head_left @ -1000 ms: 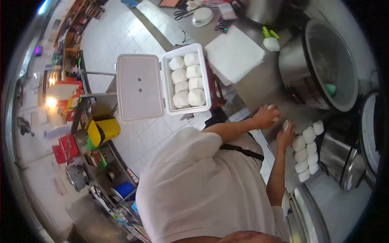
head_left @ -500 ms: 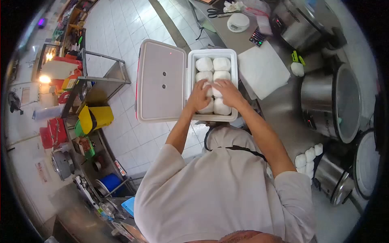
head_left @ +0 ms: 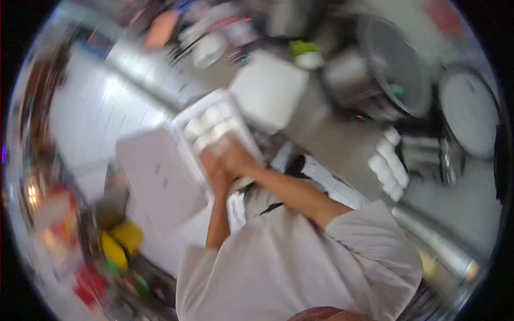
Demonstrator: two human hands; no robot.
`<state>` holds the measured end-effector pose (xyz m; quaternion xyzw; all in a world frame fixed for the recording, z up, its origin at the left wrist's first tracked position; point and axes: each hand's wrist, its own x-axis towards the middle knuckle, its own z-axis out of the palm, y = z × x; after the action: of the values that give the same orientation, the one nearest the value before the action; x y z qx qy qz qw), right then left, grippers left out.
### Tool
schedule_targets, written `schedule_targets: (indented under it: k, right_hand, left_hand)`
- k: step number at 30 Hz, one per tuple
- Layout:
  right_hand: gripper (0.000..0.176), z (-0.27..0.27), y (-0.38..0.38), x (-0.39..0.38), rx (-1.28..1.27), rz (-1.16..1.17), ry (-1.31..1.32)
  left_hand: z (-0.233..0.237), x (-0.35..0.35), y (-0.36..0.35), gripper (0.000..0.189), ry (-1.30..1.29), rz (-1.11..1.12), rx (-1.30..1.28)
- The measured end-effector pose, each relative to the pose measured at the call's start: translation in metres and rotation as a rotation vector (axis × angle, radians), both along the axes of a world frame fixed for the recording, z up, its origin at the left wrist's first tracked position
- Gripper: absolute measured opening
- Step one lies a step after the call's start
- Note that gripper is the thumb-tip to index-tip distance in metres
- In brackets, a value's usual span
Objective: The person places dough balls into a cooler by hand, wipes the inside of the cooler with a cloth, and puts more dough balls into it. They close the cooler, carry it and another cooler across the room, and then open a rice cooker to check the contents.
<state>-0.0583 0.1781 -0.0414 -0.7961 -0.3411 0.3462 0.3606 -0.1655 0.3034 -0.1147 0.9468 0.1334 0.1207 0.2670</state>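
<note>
Motion blur hides whether the 2 hands [head_left: 235, 156] grip anything inside the white cooler [head_left: 201, 104].

Both bare arms reach forward, the left hand [head_left: 211, 167] and right hand [head_left: 236, 155] close side by side, backs turned up (motion blur hides the fingers), right elbow bent outward.

The left hand [head_left: 212, 170] and right hand [head_left: 236, 155] meet on white lumps [head_left: 213, 116] inside the cooler [head_left: 199, 105]. The motion blur hides their fingers.
</note>
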Motion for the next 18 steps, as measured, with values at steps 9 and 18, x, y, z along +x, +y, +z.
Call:
schedule_targets:
  k: [9,18]
  right_hand:
    - [0.041,-0.009,-0.381,-0.012,-0.277,-1.454,-0.589]
    - [0.059,-0.037,-0.526,-0.037,-0.805,-1.424,-0.430]
  left_hand:
    - [0.096,0.060,-0.136,0.066,-0.064,-0.243,-0.174]
    - [0.074,0.118,-0.455,0.078,0.250,-1.205,-0.157]
